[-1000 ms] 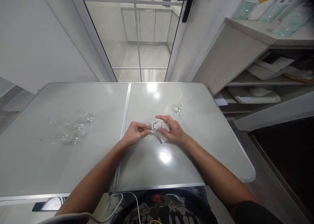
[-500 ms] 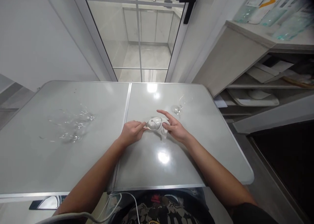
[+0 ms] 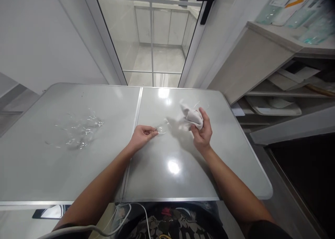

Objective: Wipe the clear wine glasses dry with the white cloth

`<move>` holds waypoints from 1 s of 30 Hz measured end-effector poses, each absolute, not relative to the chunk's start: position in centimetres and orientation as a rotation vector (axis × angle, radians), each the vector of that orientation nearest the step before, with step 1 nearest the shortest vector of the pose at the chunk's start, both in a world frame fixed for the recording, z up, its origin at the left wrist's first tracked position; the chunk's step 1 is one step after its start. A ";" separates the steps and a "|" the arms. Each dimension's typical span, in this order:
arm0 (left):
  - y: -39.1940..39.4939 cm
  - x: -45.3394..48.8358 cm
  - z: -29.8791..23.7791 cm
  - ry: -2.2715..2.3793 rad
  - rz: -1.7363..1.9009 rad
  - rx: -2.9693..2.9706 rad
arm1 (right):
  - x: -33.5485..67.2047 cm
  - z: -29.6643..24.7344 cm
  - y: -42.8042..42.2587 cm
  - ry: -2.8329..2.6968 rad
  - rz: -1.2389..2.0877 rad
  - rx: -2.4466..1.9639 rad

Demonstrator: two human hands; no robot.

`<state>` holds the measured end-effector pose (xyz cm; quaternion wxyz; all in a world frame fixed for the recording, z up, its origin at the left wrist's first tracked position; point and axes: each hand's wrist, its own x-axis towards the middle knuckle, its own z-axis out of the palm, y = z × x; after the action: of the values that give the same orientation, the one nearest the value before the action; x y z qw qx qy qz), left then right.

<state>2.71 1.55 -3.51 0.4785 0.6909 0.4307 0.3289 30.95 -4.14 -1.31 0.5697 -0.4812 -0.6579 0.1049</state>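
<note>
My left hand rests low over the table, with thumb and fingers pinched on the near end of a small clear glass-like piece. Its rounded, shiny body points right, and its exact kind is hard to make out. To the right, my right hand is raised above the table, closed around a crumpled white cloth. The cloth's left part is smeared by motion and stands apart from the clear piece. Behind the right hand, thin curved lines of another clear piece show; the rest is hidden.
Several clear, see-through pieces lie in a cluster on the left half of the grey table. A metal seam divides the tabletop. Shelves stand at the right, a glass door beyond. A white cable hangs in front.
My right hand has lifted the white cloth off the clear piece and moved right and up with it. My left hand stays almost in place, still pinching the piece.
</note>
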 end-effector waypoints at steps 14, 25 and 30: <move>-0.6 3.7 -3.0 0.663 1.088 2.782 | 27.4 -0.8 -3.6 -1.475 1.308 -1.126; -1.0 5.5 -2.8 1.070 1.070 1.223 | 23.7 -3.7 -5.3 -1.377 0.951 -1.074; -1.1 5.7 -3.6 1.113 0.983 1.245 | 24.3 -2.6 -4.9 -2.128 0.317 -1.007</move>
<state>5.72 -1.11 -3.63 0.5663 0.5295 0.4735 0.4180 24.33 -4.93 -2.64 0.3738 -0.3931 -0.8309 0.1237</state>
